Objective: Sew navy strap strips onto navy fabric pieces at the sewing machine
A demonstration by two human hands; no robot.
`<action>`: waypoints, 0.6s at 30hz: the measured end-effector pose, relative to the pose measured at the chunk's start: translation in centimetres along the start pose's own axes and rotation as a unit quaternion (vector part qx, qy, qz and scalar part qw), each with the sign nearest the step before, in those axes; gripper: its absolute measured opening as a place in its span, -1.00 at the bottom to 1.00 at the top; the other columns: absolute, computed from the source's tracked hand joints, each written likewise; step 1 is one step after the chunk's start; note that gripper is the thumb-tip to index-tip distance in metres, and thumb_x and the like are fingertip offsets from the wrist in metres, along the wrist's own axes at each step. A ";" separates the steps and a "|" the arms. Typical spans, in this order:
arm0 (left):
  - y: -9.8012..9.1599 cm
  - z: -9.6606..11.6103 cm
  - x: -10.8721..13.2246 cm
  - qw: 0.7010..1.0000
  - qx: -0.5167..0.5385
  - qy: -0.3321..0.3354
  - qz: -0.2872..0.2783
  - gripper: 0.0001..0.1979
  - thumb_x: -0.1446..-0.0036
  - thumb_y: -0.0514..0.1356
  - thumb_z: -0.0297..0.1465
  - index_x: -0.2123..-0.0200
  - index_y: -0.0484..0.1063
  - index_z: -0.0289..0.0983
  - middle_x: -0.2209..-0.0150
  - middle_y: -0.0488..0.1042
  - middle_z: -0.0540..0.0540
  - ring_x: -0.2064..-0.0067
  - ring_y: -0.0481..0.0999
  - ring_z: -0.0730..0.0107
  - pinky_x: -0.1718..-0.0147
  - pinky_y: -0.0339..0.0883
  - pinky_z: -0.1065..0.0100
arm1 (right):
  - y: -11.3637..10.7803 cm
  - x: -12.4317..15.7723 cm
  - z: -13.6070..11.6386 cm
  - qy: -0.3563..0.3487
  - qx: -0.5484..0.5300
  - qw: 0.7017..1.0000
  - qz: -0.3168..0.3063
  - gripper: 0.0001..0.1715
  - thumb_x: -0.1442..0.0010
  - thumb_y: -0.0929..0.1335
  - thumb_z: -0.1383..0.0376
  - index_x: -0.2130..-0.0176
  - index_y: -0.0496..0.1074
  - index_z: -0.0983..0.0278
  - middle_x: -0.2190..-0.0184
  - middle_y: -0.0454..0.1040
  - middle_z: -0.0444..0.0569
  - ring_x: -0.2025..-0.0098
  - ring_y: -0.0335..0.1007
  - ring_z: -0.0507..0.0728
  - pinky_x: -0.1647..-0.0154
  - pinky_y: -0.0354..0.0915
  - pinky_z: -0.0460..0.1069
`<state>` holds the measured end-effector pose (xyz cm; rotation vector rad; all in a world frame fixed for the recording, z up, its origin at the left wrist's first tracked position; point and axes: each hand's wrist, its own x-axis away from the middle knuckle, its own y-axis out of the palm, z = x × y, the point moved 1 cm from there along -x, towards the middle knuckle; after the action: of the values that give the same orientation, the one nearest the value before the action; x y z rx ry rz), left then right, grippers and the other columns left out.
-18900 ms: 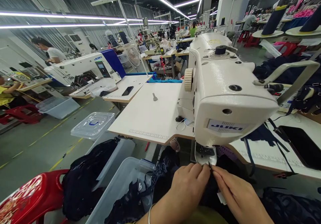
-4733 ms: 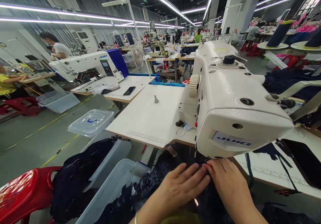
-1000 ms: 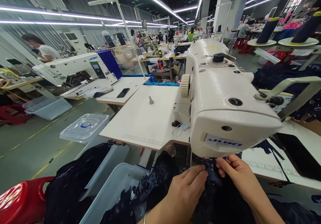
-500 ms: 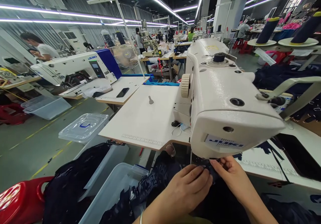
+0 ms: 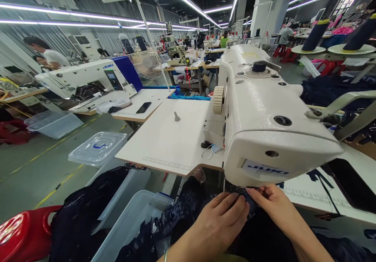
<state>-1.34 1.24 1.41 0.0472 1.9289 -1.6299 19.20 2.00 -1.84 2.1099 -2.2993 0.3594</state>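
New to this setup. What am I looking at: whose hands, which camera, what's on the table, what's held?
There is no robot here: the hands are a person's own, bare. One camera worn on the head looks forward and down, so the arms enter from the bottom edge.

The big white body is a sewing machine. Just below its near end, the left hand and right hand both hold dark fabric; the needle area is hidden.

On the white worktop lies a small grey flat piece. One phone lies on the table beyond, and a larger phone-like device right of the machine.
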 end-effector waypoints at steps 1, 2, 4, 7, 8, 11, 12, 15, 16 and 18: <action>0.1 0.0 0.0 1.000 0.000 0.000 -0.001 -0.66 -0.39 -0.04 -0.51 -0.14 0.36 -0.40 -0.12 0.41 -0.14 -0.14 0.36 0.28 -0.14 0.28 0.26 | 0.0 0.0 -0.1 0.002 -0.002 1.000 -0.008 -0.69 -0.11 0.43 0.02 0.34 0.42 0.19 0.44 0.43 -0.13 0.30 0.40 0.14 0.16 0.35 -0.01; 0.2 0.0 0.0 1.000 0.000 0.000 -0.001 -0.66 -0.38 -0.03 -0.51 -0.14 0.35 -0.40 -0.12 0.40 -0.14 -0.14 0.35 0.29 -0.14 0.27 0.26 | -0.1 0.0 -0.2 0.003 -0.004 1.000 -0.016 -0.68 -0.12 0.42 0.01 0.31 0.43 0.20 0.40 0.46 -0.11 0.26 0.42 0.16 0.13 0.36 0.00; 0.4 0.0 0.0 1.000 0.001 -0.003 0.000 -0.66 -0.38 -0.01 -0.50 -0.15 0.34 -0.39 -0.12 0.39 -0.15 -0.15 0.34 0.30 -0.15 0.25 0.27 | -0.1 -0.1 -0.3 0.005 -0.003 1.000 -0.027 -0.67 -0.12 0.42 0.01 0.30 0.45 0.21 0.36 0.50 -0.08 0.22 0.44 0.19 0.10 0.36 0.02; 0.6 0.1 -0.2 1.000 -0.005 -0.013 0.001 -0.66 -0.38 -0.03 -0.48 -0.14 0.34 -0.38 -0.11 0.39 -0.15 -0.12 0.35 0.30 -0.10 0.28 0.28 | -0.2 0.2 0.0 0.002 0.017 1.000 -0.013 -0.67 -0.14 0.39 -0.01 0.34 0.46 0.20 0.38 0.51 -0.07 0.25 0.43 0.19 0.13 0.37 0.03; 0.6 0.2 -0.3 1.000 -0.012 -0.019 -0.005 -0.65 -0.37 -0.04 -0.48 -0.14 0.35 -0.38 -0.11 0.39 -0.16 -0.09 0.36 0.28 -0.06 0.30 0.27 | -0.1 0.4 0.2 -0.002 0.027 1.000 0.000 -0.66 -0.16 0.37 -0.02 0.32 0.47 0.19 0.37 0.51 -0.07 0.24 0.43 0.20 0.14 0.36 0.04; 0.6 0.6 -0.8 0.998 -0.049 -0.028 -0.025 -0.64 -0.35 -0.04 -0.44 -0.13 0.35 -0.39 -0.10 0.37 -0.21 0.00 0.39 0.24 0.02 0.34 0.24 | 0.4 0.8 1.2 -0.014 0.040 0.997 0.057 -0.58 -0.21 0.29 -0.05 0.15 0.46 0.18 0.20 0.53 -0.02 0.09 0.42 0.24 0.04 0.33 0.07; 0.6 0.7 -0.9 0.997 -0.060 -0.028 -0.029 -0.64 -0.34 -0.03 -0.43 -0.12 0.36 -0.40 -0.10 0.37 -0.22 0.01 0.39 0.23 0.03 0.34 0.24 | 0.5 0.8 1.4 -0.017 0.041 0.996 0.071 -0.55 -0.22 0.27 -0.06 0.09 0.45 0.18 0.12 0.52 0.01 0.02 0.39 0.26 -0.03 0.29 0.10; 0.8 1.2 -1.1 0.996 -0.080 -0.032 -0.031 -0.65 -0.32 0.02 -0.42 -0.11 0.37 -0.40 -0.08 0.37 -0.23 0.03 0.40 0.22 0.04 0.33 0.26 | 0.8 0.2 1.2 -0.028 0.065 0.995 0.076 -0.53 -0.17 0.28 -0.04 0.09 0.47 0.20 0.08 0.53 0.06 -0.10 0.32 0.33 -0.15 0.18 0.18; 0.9 1.4 -1.0 0.995 -0.086 -0.036 -0.026 -0.65 -0.32 0.03 -0.41 -0.10 0.37 -0.40 -0.08 0.37 -0.23 0.03 0.40 0.21 0.04 0.33 0.26 | 0.8 -0.2 0.9 -0.035 0.080 0.994 0.063 -0.55 -0.15 0.30 -0.02 0.13 0.50 0.21 0.12 0.55 0.07 -0.10 0.32 0.35 -0.17 0.16 0.20; 1.4 1.7 -0.9 0.993 -0.106 -0.047 -0.003 -0.64 -0.31 0.06 -0.37 -0.09 0.39 -0.41 -0.06 0.39 -0.24 0.03 0.41 0.19 0.05 0.33 0.26 | 0.7 -1.0 0.0 -0.049 0.109 0.992 0.035 -0.61 -0.10 0.31 0.03 0.23 0.54 0.20 0.23 0.59 0.06 -0.07 0.36 0.38 -0.17 0.15 0.22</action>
<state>0.65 0.34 0.50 -0.1191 2.0174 -1.3976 18.56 3.06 -2.14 2.1916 -2.4987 0.5453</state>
